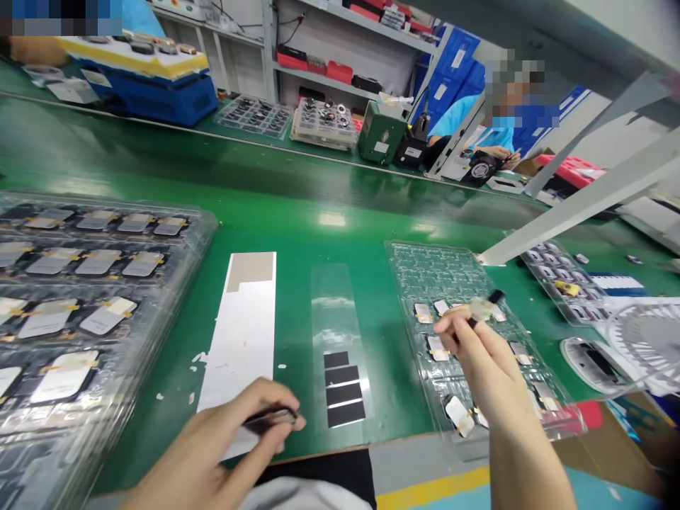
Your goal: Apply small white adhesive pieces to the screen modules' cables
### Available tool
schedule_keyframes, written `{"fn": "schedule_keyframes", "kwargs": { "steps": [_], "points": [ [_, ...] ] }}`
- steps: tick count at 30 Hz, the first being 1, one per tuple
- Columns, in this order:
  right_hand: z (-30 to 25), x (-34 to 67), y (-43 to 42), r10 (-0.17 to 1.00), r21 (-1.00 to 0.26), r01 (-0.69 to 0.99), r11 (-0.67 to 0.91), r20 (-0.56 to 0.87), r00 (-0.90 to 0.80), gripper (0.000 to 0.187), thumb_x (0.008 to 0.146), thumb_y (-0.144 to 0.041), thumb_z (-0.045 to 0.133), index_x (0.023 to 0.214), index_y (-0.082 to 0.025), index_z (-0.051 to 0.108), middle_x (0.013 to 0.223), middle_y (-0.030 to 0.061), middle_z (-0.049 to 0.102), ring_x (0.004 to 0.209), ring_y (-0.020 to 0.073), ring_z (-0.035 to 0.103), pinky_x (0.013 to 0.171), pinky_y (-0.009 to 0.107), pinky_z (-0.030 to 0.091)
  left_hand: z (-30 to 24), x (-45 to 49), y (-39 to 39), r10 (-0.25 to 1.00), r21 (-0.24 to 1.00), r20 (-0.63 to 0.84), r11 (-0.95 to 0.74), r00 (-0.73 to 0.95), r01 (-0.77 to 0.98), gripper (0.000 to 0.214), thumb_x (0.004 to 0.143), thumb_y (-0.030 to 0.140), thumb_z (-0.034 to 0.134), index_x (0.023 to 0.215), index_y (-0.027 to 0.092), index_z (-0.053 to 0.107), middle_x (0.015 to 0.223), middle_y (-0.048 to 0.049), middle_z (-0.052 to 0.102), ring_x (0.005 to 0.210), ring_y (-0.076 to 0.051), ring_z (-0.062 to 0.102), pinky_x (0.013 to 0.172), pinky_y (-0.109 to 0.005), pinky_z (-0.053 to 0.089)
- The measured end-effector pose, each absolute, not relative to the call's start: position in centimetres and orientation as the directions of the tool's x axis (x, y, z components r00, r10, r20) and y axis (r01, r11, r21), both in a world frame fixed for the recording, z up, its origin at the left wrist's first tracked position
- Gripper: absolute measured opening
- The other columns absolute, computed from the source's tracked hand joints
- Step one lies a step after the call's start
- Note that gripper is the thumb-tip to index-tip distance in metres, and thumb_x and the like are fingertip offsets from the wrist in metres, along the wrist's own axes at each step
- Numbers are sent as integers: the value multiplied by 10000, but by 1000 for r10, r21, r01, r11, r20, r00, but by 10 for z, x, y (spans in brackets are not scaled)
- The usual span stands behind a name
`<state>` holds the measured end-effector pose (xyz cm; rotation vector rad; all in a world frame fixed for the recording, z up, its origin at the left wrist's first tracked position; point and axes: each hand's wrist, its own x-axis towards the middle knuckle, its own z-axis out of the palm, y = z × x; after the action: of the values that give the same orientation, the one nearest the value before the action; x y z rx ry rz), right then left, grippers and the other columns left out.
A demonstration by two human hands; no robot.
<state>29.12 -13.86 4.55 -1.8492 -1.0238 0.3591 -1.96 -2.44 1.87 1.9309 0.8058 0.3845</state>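
My left hand (228, 432) pinches a small dark flat piece with a shiny edge (270, 418) between thumb and fingers, over the lower end of a white paper strip (247, 312). My right hand (475, 347) is closed around a thin dark tool with a pale wrapped part (482, 309); its black end points up and right. That hand is above a clear plastic tray (433, 273) in which several small squarish parts (438, 347) sit. Between my hands a clear film strip (334, 304) lies on the green bench, bearing several black rectangles (343, 386).
Stacked clear trays (199, 234) of square screen-like parts fill the left side. A slanted white post (563, 209) rises behind the right tray. Further right are a small fan (648, 340) and a white oval object (595, 365). Two people in blue sit across the bench.
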Motion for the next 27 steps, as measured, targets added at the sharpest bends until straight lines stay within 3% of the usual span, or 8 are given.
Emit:
{"fn": "schedule_keyframes", "kwargs": {
  "steps": [3, 5, 7, 10, 15, 21, 27],
  "points": [
    [32, 254, -132, 750, -909, 415, 35, 298, 590, 382, 1022, -440, 408, 786, -228, 620, 895, 33, 523, 923, 178, 521, 816, 285, 421, 20, 10, -19, 556, 905, -172, -237, 813, 354, 186, 996, 364, 424, 1031, 262, 575, 892, -12, 718, 800, -174, 689, 704, -229, 530],
    [20, 233, -124, 757, -941, 328, 83, 274, 593, 346, 1043, -402, 369, 845, -233, 598, 895, 20, 516, 830, 149, 541, 753, 269, 443, 17, 22, -16, 561, 899, -192, -228, 805, 373, 192, 1004, 346, 408, 1033, 251, 573, 850, -3, 712, 793, -174, 683, 692, -234, 514],
    [9, 219, -116, 807, -971, 227, 78, 195, 558, 273, 1047, -360, 377, 894, -237, 567, 889, 10, 526, 737, 128, 565, 694, 261, 476, 13, 29, -14, 594, 898, -189, -218, 782, 382, 198, 1000, 337, 424, 1013, 244, 598, 831, 6, 711, 778, -172, 677, 680, -235, 499],
    [-6, 212, -107, 833, -976, 211, 58, 164, 528, 89, 986, -303, 540, 932, -234, 555, 922, 12, 533, 772, 130, 597, 704, 250, 522, 7, 35, -15, 636, 893, -184, -210, 749, 397, 189, 968, 316, 493, 961, 236, 665, 799, 17, 719, 721, -165, 663, 627, -226, 482],
    [-21, 216, -108, 804, -973, 229, 42, 169, 570, 77, 934, -245, 622, 978, -238, 560, 980, 20, 525, 818, 130, 617, 718, 247, 566, 2, 45, -19, 655, 885, -78, -302, 752, 355, 162, 892, 190, 603, 951, 242, 744, 730, 31, 726, 567, -137, 620, 532, -219, 471],
    [-24, 216, -110, 793, -972, 231, 30, 164, 586, 55, 935, -245, 616, 963, -239, 570, 988, 25, 535, 848, 144, 636, 713, 271, 590, -1, 53, -20, 559, 763, 240, -614, 794, 202, 174, 961, 150, 551, 1023, 198, 707, 957, -20, 768, 838, -211, 675, 731, -327, 542],
    [-24, 216, -111, 793, -980, 201, -5, 118, 598, 79, 930, -263, 636, 965, -233, 572, 942, 21, 593, 833, 144, 660, 736, 266, 575, -3, 56, -21, 499, 679, 215, -694, 839, 239, 200, 988, 125, 477, 1033, 188, 661, 1010, -35, 752, 898, -238, 652, 733, -374, 535]
  ]
}}
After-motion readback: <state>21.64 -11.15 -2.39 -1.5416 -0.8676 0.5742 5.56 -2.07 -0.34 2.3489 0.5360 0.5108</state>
